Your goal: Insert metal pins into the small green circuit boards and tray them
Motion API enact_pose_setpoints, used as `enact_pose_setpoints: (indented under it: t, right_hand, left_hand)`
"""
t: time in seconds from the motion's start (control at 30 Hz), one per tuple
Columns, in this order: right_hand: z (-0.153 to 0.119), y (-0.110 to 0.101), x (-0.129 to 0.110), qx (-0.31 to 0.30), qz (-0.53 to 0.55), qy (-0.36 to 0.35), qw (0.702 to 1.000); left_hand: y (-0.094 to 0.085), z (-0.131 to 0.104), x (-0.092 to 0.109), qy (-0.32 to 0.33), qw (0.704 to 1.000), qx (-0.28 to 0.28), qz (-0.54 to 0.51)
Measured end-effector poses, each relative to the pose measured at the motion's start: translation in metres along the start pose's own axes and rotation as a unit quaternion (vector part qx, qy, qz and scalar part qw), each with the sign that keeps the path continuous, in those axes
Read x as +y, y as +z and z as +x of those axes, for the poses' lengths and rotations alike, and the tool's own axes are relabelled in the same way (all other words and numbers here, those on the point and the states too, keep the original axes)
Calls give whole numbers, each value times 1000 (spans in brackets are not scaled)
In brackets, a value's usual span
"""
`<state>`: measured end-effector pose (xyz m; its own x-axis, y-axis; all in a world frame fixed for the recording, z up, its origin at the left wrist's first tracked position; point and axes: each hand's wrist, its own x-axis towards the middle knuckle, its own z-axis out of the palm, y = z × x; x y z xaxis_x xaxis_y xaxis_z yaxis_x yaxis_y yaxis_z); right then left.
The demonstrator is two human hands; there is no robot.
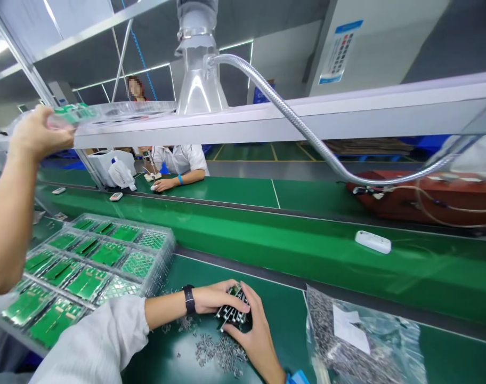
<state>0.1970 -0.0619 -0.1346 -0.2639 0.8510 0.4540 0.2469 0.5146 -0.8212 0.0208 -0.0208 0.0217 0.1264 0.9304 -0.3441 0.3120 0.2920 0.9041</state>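
Observation:
Both my hands are around a small dark circuit board assembly [235,313] with rows of silver metal pins or legs; its far side is hidden by my fingers. My left hand [217,298], with a black watch at the wrist, grips it from the left and above. Around its right side and lower edge curls my right hand [259,322], which has a blue band at the wrist. Just below, a loose pile of small metal parts [219,353] lies on the green work surface [155,357].
A clear compartment tray [169,242] holds green circuit boards at left. At right lies a plastic bag [403,341] of small metal parts. A co-worker's hand [39,133] touches the overhead shelf [267,120]. Another person [187,160] works across the green conveyor belt [275,237].

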Motion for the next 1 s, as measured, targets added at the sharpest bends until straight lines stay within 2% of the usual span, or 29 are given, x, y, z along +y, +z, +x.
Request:
enact_pose_setpoints:
  t: [0.1, 0.27, 0.33, 0.43, 0.7, 0.87, 1.0]
  right_hand:
    - [4, 3, -1, -17, -4, 11, 1000]
    - [11, 2, -4, -20, -4, 26, 999]
    - [12, 3, -4, -13, -10, 34, 999]
    - [11, 3, -1, -15, -14, 53, 998]
    - [-1, -1, 9, -29, 6, 168, 985]
    - [-3, -3, 18, -50, 24, 190, 980]
    - [-3, -5, 17, -50, 15, 205, 977]
  left_hand:
    - [10, 2, -16, -62, 992, -70, -80]
    - [19, 15, -42, -131, 964, -148, -178]
    - [18, 22, -50, -148, 950, -164, -220]
    - [17, 29, -59, -164, 945, -169, -226]
    - [24, 41, -73, -135, 935, -262, -199]
    - [25, 48, -80, -147, 937, -256, -185]
    - [26, 49, -82, -138, 934, -273, -186]
